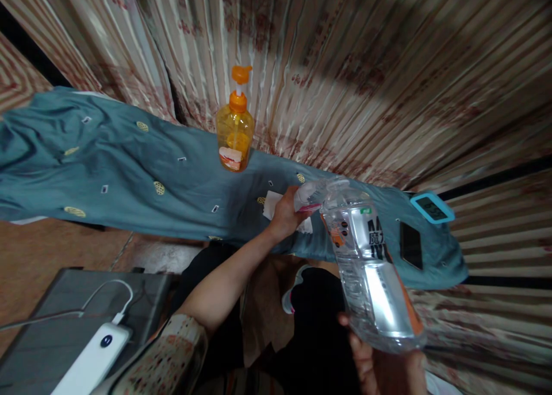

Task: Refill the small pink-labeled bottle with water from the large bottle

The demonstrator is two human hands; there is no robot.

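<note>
My right hand (379,363) grips the base of a clear plastic bottle (366,263) with a black and orange label, tilted with its neck pointing away from me. My left hand (285,214) is closed on a small clear bag or wrapper with a pink edge (308,196) right at the bottle's mouth. Both are held over a teal cloth (129,171) that covers a low surface. An orange pump bottle (235,127) stands upright on the cloth, behind and to the left of my left hand. White paper (272,202) lies on the cloth under my left hand.
A black phone (410,244) and a small blue-framed digital device (432,208) lie at the cloth's right end. A white power bank (92,357) with a cable rests on a grey case at lower left. Striped curtains hang behind. My legs in dark clothes are below.
</note>
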